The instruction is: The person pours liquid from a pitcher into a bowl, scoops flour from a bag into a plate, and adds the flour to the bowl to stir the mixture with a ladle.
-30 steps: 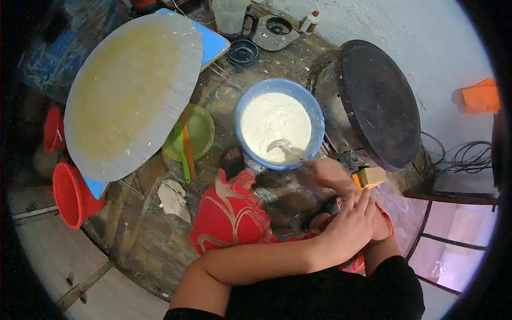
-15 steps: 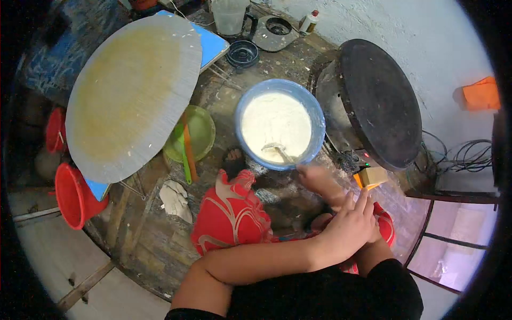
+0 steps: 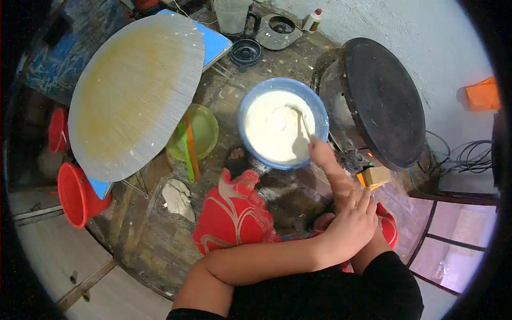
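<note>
A blue bowl [image 3: 324, 120] holds thick white batter [image 3: 266, 128]. My right hand [image 3: 321, 152] is closed on the handle of a spoon [image 3: 305, 127], over the bowl's lower right rim; the spoon's head dips into the batter. My left arm crosses in front of me, and my left hand [image 3: 353, 221] rests on my right forearm, its fingers stretched out and holding nothing. Below the bowl lies red patterned cloth [image 3: 234, 213] over my legs.
At the right stands a large round black griddle [image 3: 384, 101]. A wide round pale board [image 3: 133, 96] lies at the left, beside a green bowl [image 3: 205, 130], red buckets [image 3: 77, 197] and a crumpled cloth [image 3: 178, 200]. Behind are a jug [image 3: 231, 16] and a black lid [image 3: 246, 52].
My right hand has moved up and slightly right along the bowl's rim. The spoon has swung from the bottom of the batter to its right side. My left hand has hardly moved.
</note>
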A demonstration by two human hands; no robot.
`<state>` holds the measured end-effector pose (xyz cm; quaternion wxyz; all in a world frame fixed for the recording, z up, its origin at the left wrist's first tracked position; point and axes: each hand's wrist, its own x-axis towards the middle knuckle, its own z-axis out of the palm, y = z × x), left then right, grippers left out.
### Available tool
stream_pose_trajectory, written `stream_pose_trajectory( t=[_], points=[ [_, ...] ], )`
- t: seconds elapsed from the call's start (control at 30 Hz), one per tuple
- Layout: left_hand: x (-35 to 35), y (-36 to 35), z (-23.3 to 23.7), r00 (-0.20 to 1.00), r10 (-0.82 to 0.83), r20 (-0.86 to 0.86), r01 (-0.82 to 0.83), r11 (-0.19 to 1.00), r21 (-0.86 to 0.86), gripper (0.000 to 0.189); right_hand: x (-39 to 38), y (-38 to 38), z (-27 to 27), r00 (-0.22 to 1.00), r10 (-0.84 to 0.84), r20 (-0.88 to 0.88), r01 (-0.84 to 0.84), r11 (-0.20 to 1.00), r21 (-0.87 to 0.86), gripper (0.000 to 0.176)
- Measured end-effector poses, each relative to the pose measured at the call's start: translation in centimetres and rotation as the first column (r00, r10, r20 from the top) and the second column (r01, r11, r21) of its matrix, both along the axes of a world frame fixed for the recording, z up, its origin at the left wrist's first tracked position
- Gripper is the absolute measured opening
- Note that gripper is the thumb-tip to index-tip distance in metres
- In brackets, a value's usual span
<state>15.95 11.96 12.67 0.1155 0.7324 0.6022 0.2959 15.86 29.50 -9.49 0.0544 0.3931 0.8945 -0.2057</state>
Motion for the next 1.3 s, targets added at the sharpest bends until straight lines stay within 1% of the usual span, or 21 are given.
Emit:
stream_pose_trajectory(
  t=[0.1,0.13,0.17,0.2,0.27,0.37,0.43,0.5,0.53,0.57,0.63,0.77,0.83,0.87,0.9,0.93,1.0,1.13,1.2,1.23,1.3],
  points=[
    [0.0,0.0,0.0,1.000,0.029,0.001,-0.029,0.999,0.020,0.036,2.9,-1.9,-5.5,0.987,0.013,-0.161,-0.019,0.999,-0.031,0.031],
    [0.0,0.0,0.0,1.000,0.022,-0.004,-0.022,1.000,-0.005,0.035,3.2,-3.2,-4.5,0.975,-0.170,-0.143,0.117,0.940,-0.320,0.027],
    [0.1,0.0,0.1,1.000,0.013,-0.007,-0.013,0.999,-0.030,0.035,3.2,-4.1,-3.1,0.938,-0.340,-0.070,0.239,0.780,-0.578,0.023],
    [0.2,-0.1,0.1,1.000,0.014,-0.004,-0.014,1.000,-0.025,0.035,3.1,-4.6,-0.2,0.938,-0.338,-0.070,0.240,0.783,-0.573,0.023],
    [0.5,-0.3,0.0,1.000,0.017,-0.002,-0.017,1.000,-0.016,0.036,2.8,-5.6,6.4,0.791,-0.607,0.071,0.276,0.252,-0.928,0.019],
    [0.4,-0.4,0.2,0.999,-0.026,-0.021,0.026,0.999,-0.041,0.038,3.0,-5.0,9.1,0.757,-0.629,0.174,0.392,0.224,-0.892,0.018],
    [0.2,-0.3,0.3,0.999,-0.024,-0.037,0.022,0.999,-0.041,0.039,3.5,-3.2,5.9,0.803,-0.577,0.150,0.363,0.274,-0.890,0.018],
    [0.2,-0.1,0.2,0.998,-0.023,-0.056,0.020,0.999,-0.045,0.040,2.9,-2.0,3.8,0.930,-0.178,-0.321,-0.013,0.858,-0.514,0.025],
    [0.3,0.0,0.0,0.997,-0.009,-0.077,0.006,0.999,-0.047,0.039,2.2,-1.4,4.2,0.996,-0.051,-0.072,0.027,0.951,-0.307,0.042],
    [0.2,0.1,-0.1,0.995,0.005,-0.098,-0.010,0.999,-0.048,0.039,1.5,-1.0,4.1,0.996,-0.053,-0.074,0.028,0.951,-0.308,0.042],
    [0.0,0.0,0.1,0.997,-0.015,-0.070,0.011,0.999,-0.049,0.039,0.9,-0.5,3.3,0.982,0.143,0.126,-0.158,0.981,0.114,0.041],
    [0.1,0.1,-0.1,0.998,0.017,-0.064,-0.019,0.999,-0.033,0.039,3.2,-1.2,-1.1,0.960,0.033,0.277,-0.038,0.999,0.014,0.038],
    [0.1,0.1,0.0,0.999,0.029,-0.044,-0.030,0.999,-0.029,0.038,4.0,-3.1,-0.7,0.976,0.020,0.217,-0.032,0.998,0.054,0.032],
    [0.0,0.0,0.1,1.000,0.018,-0.015,-0.018,1.000,-0.022,0.038,4.1,-3.8,0.5,0.981,-0.179,0.080,0.196,0.903,-0.382,0.029],
    [0.0,-0.1,0.2,1.000,0.002,0.013,-0.002,1.000,-0.016,0.038,4.3,-4.2,1.8,0.910,-0.412,0.044,0.300,0.583,-0.755,0.026],
    [0.2,-0.1,0.2,1.000,-0.003,0.012,0.003,1.000,-0.013,0.038,4.6,-4.2,3.3,0.908,-0.417,0.041,0.302,0.584,-0.754,0.026],
    [0.5,-0.1,0.0,0.999,-0.027,-0.021,0.027,1.000,-0.002,0.038,5.3,-4.1,6.0,0.682,-0.672,0.288,0.227,-0.180,-0.957,0.024],
    [0.6,-0.1,0.0,0.999,0.003,-0.046,-0.003,1.000,0.006,0.037,5.3,-4.4,8.2,0.626,-0.701,0.340,0.268,-0.217,-0.939,0.033],
    [0.4,-0.1,0.1,0.997,0.011,-0.078,-0.010,1.000,0.021,0.037,5.5,-4.0,8.5,0.763,-0.633,0.132,0.192,0.026,-0.981,0.040],
    [0.5,-0.1,0.0,0.997,0.009,-0.081,-0.008,1.000,0.024,0.037,5.4,-3.9,8.6,0.762,-0.635,0.127,0.189,0.029,-0.982,0.040],
    [0.7,0.0,-0.4,0.997,0.028,-0.071,-0.027,1.000,0.015,0.036,4.8,-3.8,8.9,0.817,-0.577,0.009,0.233,0.315,-0.920,0.039]
  ],
)
